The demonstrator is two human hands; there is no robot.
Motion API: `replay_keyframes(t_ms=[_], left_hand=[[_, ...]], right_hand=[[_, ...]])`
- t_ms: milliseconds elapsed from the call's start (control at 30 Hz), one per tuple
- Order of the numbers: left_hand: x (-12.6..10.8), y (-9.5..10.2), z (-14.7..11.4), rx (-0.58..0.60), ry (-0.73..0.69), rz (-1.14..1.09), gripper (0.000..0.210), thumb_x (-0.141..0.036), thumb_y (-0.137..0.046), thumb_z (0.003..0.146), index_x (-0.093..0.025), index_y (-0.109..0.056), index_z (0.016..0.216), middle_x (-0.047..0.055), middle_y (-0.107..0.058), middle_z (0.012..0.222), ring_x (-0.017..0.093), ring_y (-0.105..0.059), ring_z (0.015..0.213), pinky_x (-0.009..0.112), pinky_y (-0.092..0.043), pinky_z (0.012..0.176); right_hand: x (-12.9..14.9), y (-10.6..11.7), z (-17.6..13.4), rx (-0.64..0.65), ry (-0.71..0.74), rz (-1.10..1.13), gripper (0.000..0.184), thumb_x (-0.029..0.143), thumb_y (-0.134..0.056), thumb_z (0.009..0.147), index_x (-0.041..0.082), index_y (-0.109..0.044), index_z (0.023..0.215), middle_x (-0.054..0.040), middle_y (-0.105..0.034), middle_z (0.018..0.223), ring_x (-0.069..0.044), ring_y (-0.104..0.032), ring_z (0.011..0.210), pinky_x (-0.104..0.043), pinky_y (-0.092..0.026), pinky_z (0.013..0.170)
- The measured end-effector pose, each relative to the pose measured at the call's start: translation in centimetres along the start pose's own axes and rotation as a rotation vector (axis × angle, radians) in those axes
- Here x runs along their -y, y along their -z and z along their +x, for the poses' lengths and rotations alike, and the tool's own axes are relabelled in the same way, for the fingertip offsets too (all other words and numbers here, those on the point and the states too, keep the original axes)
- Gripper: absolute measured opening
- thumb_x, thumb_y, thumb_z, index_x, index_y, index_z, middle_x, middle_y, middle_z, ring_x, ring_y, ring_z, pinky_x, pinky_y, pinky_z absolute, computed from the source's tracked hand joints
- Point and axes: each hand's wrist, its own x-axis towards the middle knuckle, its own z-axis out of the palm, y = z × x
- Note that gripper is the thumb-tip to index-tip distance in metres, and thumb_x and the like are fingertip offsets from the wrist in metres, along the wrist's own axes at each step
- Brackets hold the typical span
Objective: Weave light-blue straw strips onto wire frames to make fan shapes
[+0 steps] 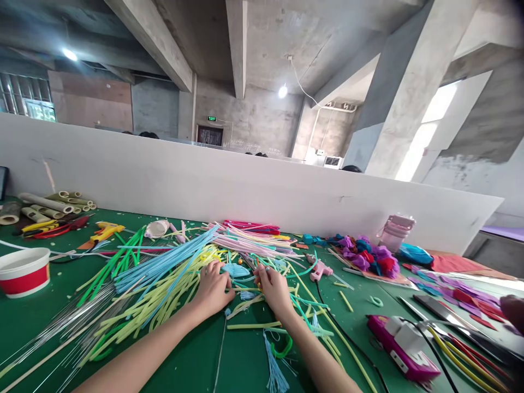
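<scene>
My left hand (213,286) is over the middle of the pile, its fingers curled down and the thumb drawn in. Whatever it grips is hidden beneath the fingers. Just right of it, my right hand (272,289) is closed in a pinch, and the thing between its fingertips is too small to name. Between the two hands lies a light blue leaf-shaped piece (236,270). Yellow fuzzy pipe cleaners (164,297) and blue pipe cleaners (164,265) spread left of my hands. A blue tassel (276,363) hangs below my right wrist.
Nearby are a paper cup (24,273), a yellow glue gun (107,231), a pink glue gun (320,269), a pink power strip (403,349) and pliers (470,349). Purple and red pieces (368,256) lie right. A white partition (245,185) stands behind. Another person's hand (512,312) shows at right.
</scene>
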Motion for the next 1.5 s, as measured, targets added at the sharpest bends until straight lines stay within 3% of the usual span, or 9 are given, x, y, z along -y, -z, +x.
replay_keyframes(t_ms=[167, 333, 500, 600, 700, 867, 1067, 1267, 1500], left_hand=[[-0.5, -0.2, 0.2, -0.03, 0.169, -0.125, 0.014, -0.027, -0.059, 0.081, -0.019, -0.068, 0.074, 0.014, -0.06, 0.133, 0.036, -0.04, 0.136, 0.054, -0.032, 0.107], [-0.9, -0.7, -0.1, -0.093, 0.157, -0.154, 0.015, -0.026, -0.054, 0.085, -0.019, -0.066, 0.08, 0.015, -0.054, 0.14, 0.035, -0.038, 0.139, 0.053, -0.034, 0.106], [-0.9, -1.1, -0.3, -0.09, 0.114, -0.117, 0.023, -0.035, -0.051, 0.091, -0.02, -0.067, 0.084, 0.014, -0.058, 0.134, 0.036, -0.043, 0.134, 0.054, -0.038, 0.102], [-0.2, -0.7, -0.1, -0.104, 0.084, -0.048, 0.018, -0.026, -0.052, 0.09, -0.022, -0.069, 0.093, 0.012, -0.061, 0.127, 0.034, -0.047, 0.129, 0.052, -0.04, 0.1], [0.9, -0.4, 0.4, -0.109, 0.052, 0.007, 0.022, -0.02, -0.055, 0.087, -0.027, -0.072, 0.099, 0.01, -0.059, 0.13, 0.035, -0.045, 0.13, 0.053, -0.039, 0.1], [1.7, -0.4, 0.8, -0.041, 0.035, 0.023, 0.022, -0.032, -0.057, 0.089, -0.031, -0.076, 0.1, 0.01, -0.058, 0.134, 0.038, -0.042, 0.132, 0.058, -0.035, 0.101], [2.0, -1.0, 1.1, 0.006, 0.005, 0.048, 0.023, -0.022, -0.057, 0.087, -0.028, -0.074, 0.101, 0.011, -0.057, 0.135, 0.038, -0.04, 0.133, 0.057, -0.035, 0.101], [2.1, -1.1, 1.4, -0.062, -0.066, 0.084, 0.01, -0.02, -0.059, 0.088, -0.022, -0.069, 0.088, 0.011, -0.06, 0.127, 0.035, -0.043, 0.131, 0.054, -0.036, 0.1], [2.1, 0.1, 1.1, -0.093, -0.273, 0.167, 0.02, -0.01, -0.042, 0.092, -0.018, -0.06, 0.09, 0.013, -0.06, 0.112, 0.031, -0.049, 0.119, 0.049, -0.037, 0.098]], right_hand=[[-0.2, -0.6, 0.2, 0.011, -0.089, 0.197, 0.064, 0.07, -0.037, 0.091, 0.017, -0.072, 0.091, -0.0083, -0.076, 0.079, -0.024, -0.07, 0.076, -0.03, -0.049, 0.069], [0.6, -0.8, -0.2, 0.007, -0.05, 0.236, 0.063, 0.07, -0.042, 0.09, 0.017, -0.075, 0.097, -0.0097, -0.077, 0.086, -0.025, -0.07, 0.078, -0.031, -0.05, 0.072], [0.9, -0.6, -0.6, -0.026, -0.033, 0.023, 0.059, 0.063, -0.038, 0.094, 0.019, -0.077, 0.092, -0.0094, -0.077, 0.087, -0.026, -0.069, 0.085, -0.03, -0.049, 0.073], [0.4, -0.4, -0.4, -0.048, 0.016, -0.243, 0.051, 0.054, -0.042, 0.096, 0.02, -0.078, 0.086, -0.0096, -0.077, 0.088, -0.029, -0.064, 0.097, -0.033, -0.045, 0.083], [0.0, -0.2, -0.2, -0.008, 0.015, -0.344, 0.043, 0.046, -0.046, 0.096, 0.021, -0.078, 0.088, -0.0092, -0.077, 0.09, -0.03, -0.062, 0.099, -0.033, -0.043, 0.084], [0.3, 0.3, -0.1, -0.01, 0.005, -0.345, 0.034, 0.039, -0.046, 0.097, 0.022, -0.075, 0.091, -0.0064, -0.076, 0.086, -0.028, -0.062, 0.097, -0.031, -0.042, 0.078], [0.4, 0.4, -0.2, -0.009, -0.011, -0.209, 0.038, 0.043, -0.043, 0.098, 0.022, -0.07, 0.082, -0.0034, -0.076, 0.078, -0.022, -0.067, 0.079, -0.027, -0.042, 0.069], [-0.1, -0.1, -0.1, 0.053, 0.01, -0.18, 0.032, 0.04, -0.047, 0.096, 0.022, -0.069, 0.083, -0.0025, -0.077, 0.08, -0.021, -0.069, 0.075, -0.026, -0.042, 0.065], [-0.1, -0.2, 0.1, 0.103, 0.014, -0.218, 0.016, 0.028, -0.052, 0.093, 0.023, -0.068, 0.093, -0.0015, -0.077, 0.087, -0.021, -0.069, 0.085, -0.027, -0.044, 0.071]])
